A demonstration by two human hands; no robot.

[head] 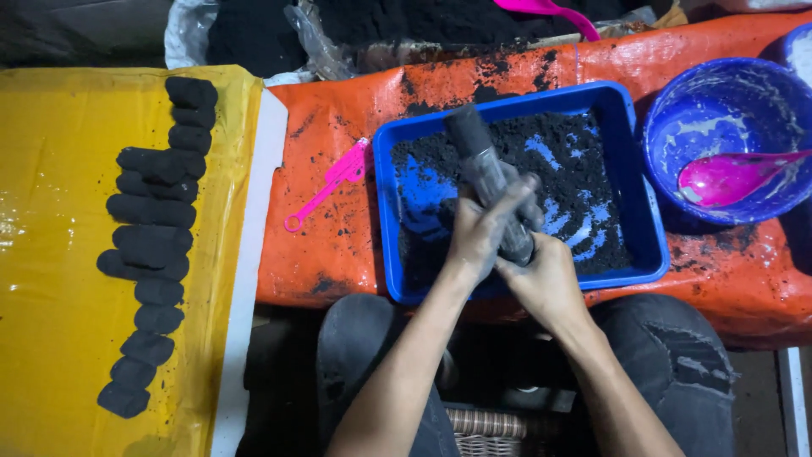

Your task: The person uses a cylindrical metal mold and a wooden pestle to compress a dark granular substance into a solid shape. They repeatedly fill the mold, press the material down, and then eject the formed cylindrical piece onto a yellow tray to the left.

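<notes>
Blue tray (639, 228) holds black powder (575, 152); hands grip grey tube (486, 169).

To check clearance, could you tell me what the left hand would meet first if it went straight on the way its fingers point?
The left hand already lies against the grey tube; nothing comes before it.

Tray (640, 237) at centre, holding loose powder (575, 161); tube (489, 173) above it in both hands. Bowl (727, 101) to right, spoon (732, 176) inside. Scoop (331, 182) just left; row of briquettes (152, 237) far left.
</notes>
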